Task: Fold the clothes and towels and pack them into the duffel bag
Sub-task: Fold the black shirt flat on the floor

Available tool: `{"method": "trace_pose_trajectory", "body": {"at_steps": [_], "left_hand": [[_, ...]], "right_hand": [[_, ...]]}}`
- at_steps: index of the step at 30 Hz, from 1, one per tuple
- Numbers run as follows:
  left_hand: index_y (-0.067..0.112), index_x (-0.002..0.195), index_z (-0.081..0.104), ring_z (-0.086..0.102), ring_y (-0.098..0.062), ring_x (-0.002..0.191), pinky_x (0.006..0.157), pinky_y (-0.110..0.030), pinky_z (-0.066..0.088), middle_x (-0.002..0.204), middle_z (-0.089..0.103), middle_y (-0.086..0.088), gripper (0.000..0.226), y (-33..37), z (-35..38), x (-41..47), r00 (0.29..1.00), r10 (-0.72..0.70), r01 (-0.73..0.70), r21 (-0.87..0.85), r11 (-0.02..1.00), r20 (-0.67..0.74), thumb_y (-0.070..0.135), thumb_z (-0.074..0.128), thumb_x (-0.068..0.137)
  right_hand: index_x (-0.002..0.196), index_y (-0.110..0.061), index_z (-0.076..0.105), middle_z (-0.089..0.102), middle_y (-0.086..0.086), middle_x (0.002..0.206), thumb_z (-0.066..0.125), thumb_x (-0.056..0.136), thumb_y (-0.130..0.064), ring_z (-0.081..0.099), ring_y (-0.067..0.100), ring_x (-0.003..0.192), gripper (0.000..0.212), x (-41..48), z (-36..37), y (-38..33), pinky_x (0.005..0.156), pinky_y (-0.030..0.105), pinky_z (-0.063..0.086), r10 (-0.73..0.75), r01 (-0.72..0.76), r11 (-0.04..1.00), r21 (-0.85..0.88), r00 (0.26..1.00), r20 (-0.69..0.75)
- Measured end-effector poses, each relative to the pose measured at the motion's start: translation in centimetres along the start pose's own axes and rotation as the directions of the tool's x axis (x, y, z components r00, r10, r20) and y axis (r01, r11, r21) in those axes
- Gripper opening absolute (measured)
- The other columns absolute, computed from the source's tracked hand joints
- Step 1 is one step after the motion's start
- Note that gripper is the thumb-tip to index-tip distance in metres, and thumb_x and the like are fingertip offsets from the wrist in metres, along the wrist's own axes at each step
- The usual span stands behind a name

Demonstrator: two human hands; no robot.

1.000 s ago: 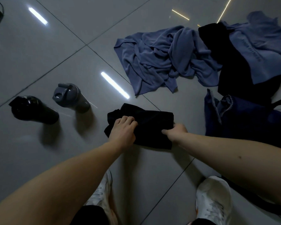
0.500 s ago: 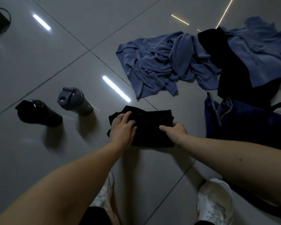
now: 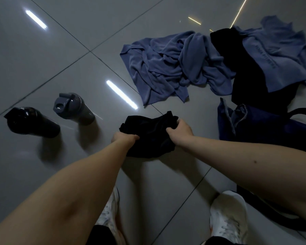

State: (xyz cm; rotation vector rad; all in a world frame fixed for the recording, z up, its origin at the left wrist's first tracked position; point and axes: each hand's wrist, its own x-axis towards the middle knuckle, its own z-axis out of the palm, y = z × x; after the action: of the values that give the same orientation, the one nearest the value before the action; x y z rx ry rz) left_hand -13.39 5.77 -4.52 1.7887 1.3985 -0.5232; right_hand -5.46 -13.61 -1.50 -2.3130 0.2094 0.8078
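Shiny grey floor tiles (image 3: 42,50) are lying under everything. The black cloth (image 3: 148,131) is sitting bunched up in the middle. The left hand (image 3: 125,137) is gripping its near left edge, and the right hand (image 3: 181,130) is gripping its right side. Right of the black cloth the dark blue duffel bag (image 3: 263,126) is sitting. Beyond the black cloth a blue towel (image 3: 170,68) is lying crumpled. Left of the black cloth a grey bottle (image 3: 72,108) and a black bottle (image 3: 30,122) are sitting.
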Motion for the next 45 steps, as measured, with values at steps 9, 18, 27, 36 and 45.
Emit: {"method": "trace_pose_trajectory", "body": {"at_steps": [9, 18, 27, 36, 45], "left_hand": [[0.014, 0.112, 0.065, 0.069, -0.029, 0.096, 0.081, -0.039, 0.058, 0.103, 0.071, -0.009, 0.052, 3.3, 0.4, -6.0, 0.907, 0.42, -0.417, -0.066, 0.906, 0.03, 0.039, 0.069, 0.067], [0.026, 0.11, 0.038, 0.068, -0.024, 0.078, 0.069, -0.045, 0.06, 0.092, 0.065, 0.0, 0.048, 7.9, -0.3, -17.3, 0.683, 0.724, -0.725, 0.032, 0.688, -0.092, 0.034, 0.069, 0.075], [0.026, 0.111, 0.054, 0.055, -0.023, 0.101, 0.088, -0.046, 0.048, 0.106, 0.059, 0.003, 0.046, 10.4, 2.2, -25.2, 0.34, 0.937, -0.932, 0.103, 0.346, -0.077, 0.048, 0.063, 0.071], [0.01, 0.113, 0.073, 0.043, -0.012, 0.118, 0.1, -0.019, 0.033, 0.132, 0.05, 0.001, 0.041, 12.2, 7.4, -30.6, 0.091, 0.986, -0.991, -0.084, 0.104, 0.139, 0.034, 0.052, 0.086], [0.021, 0.113, 0.044, 0.061, -0.017, 0.094, 0.081, -0.031, 0.049, 0.106, 0.06, -0.001, 0.039, 13.8, 13.5, -29.5, 0.524, 0.764, -0.672, -0.368, 0.643, 0.377, 0.03, 0.072, 0.088]], "right_hand": [[0.127, -0.009, 0.053, 0.062, 0.015, 0.125, 0.061, 0.092, -0.022, 0.06, 0.035, 0.113, 0.038, -2.5, -1.3, -2.6, 0.096, 0.042, 0.052, -0.081, 0.077, 0.992, 0.1, 0.996, 0.041], [0.118, -0.018, 0.057, 0.066, 0.011, 0.117, 0.054, 0.1, -0.038, 0.067, 0.032, 0.096, 0.027, -8.3, -9.6, -5.4, 0.073, 0.048, 0.062, -0.106, 0.004, 0.805, 0.593, 0.985, 0.138], [0.122, -0.014, 0.067, 0.074, 0.009, 0.113, 0.086, 0.056, -0.067, 0.071, 0.031, 0.101, 0.087, -12.2, -17.5, -2.7, 0.08, 0.046, 0.061, -0.156, 0.003, 0.703, 0.711, 0.976, 0.15], [0.121, -0.012, 0.066, 0.073, 0.014, 0.107, 0.078, 0.081, -0.046, 0.073, 0.033, 0.09, 0.055, -13.7, -24.8, 5.1, 0.057, 0.035, 0.058, 0.048, -0.003, 0.688, 0.726, 0.998, -0.041], [0.12, -0.025, 0.057, 0.068, 0.002, 0.109, 0.078, 0.082, -0.027, 0.068, 0.023, 0.097, 0.044, -16.3, -28.3, 12.1, 0.086, 0.036, 0.058, 0.058, 0.05, 0.892, 0.45, 0.973, -0.222]]}}
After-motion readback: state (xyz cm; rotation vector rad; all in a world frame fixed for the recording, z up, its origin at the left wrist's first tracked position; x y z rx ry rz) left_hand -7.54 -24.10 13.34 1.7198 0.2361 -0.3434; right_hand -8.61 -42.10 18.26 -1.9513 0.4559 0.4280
